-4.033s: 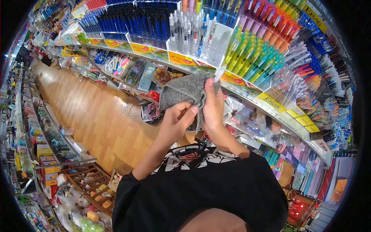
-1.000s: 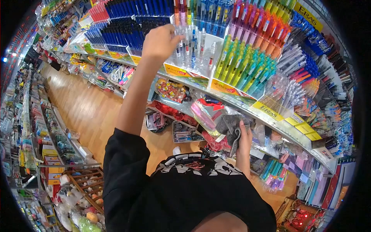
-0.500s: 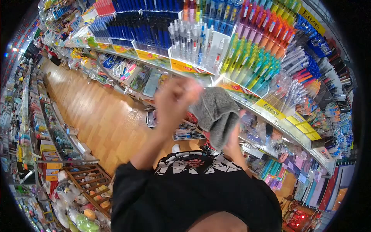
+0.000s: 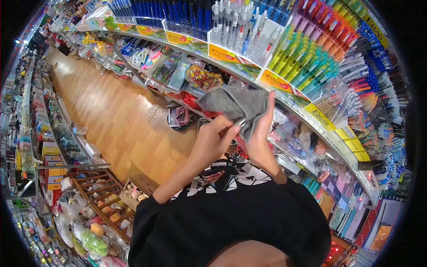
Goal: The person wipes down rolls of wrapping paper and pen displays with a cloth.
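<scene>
My right hand [image 4: 262, 131] holds a grey cloth [image 4: 235, 103] up in front of the pen shelf, fingers spread behind it. My left hand [image 4: 215, 139] is closed at the cloth's lower edge, pinching a thin clear pen [image 4: 241, 122] that is mostly wrapped in the fabric. Both hands are close together at chest height, just below the rack of clear pens [image 4: 235, 20] with yellow price labels.
Tiered racks of coloured pens [image 4: 311, 58] curve along the shelf on the right. Packaged stationery [image 4: 202, 78] hangs below. A wooden-floor aisle [image 4: 111, 115] runs to the left, with shelving [image 4: 49, 147] and a wooden crate of small toys [image 4: 100, 209].
A second ago my left hand was up at the clear pens while the right held the cloth low. Now the left hand has come down and both meet at the raised cloth.
</scene>
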A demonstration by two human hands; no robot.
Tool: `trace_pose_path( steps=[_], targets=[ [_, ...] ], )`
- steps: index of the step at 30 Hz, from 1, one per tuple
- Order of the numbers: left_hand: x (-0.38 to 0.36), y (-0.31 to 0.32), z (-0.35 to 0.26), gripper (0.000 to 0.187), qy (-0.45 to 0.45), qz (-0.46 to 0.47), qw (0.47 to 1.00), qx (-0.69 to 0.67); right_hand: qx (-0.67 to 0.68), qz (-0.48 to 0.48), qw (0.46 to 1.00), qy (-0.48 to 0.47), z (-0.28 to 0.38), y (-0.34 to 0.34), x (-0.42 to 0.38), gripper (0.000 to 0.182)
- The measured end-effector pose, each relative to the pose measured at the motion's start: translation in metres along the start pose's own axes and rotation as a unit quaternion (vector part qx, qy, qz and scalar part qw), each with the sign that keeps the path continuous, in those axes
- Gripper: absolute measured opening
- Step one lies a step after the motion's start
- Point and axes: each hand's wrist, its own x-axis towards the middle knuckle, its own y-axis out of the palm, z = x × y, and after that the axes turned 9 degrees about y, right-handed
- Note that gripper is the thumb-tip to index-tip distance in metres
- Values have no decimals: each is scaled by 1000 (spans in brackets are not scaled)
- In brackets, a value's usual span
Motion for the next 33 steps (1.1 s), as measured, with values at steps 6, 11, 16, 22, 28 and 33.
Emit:
trace_pose_path(
  steps=[6,11,16,22,28,33],
  targets=[
    [5,-17,-6,16,-18,55,998,26,-46,-111,993,-4,14,-7,-3,44],
    [-14,-32,5,18,-43,81,994,-54,-43,-79,996,-4,8,-25,-6,48],
    [5,-99,7,12,-82,-80,989,-90,12,-152,970,-191,64,-84,13,45],
    [100,-113,-48,18,151,-190,970,18,5,-171,968,-183,60,-95,-6,41],
    [201,-95,-72,17,221,-74,972,13,-7,-179,970,-162,47,-137,-18,41],
    [234,-92,-83,22,264,14,959,107,8,-203,964,-170,61,-170,-36,40]
  ],
)
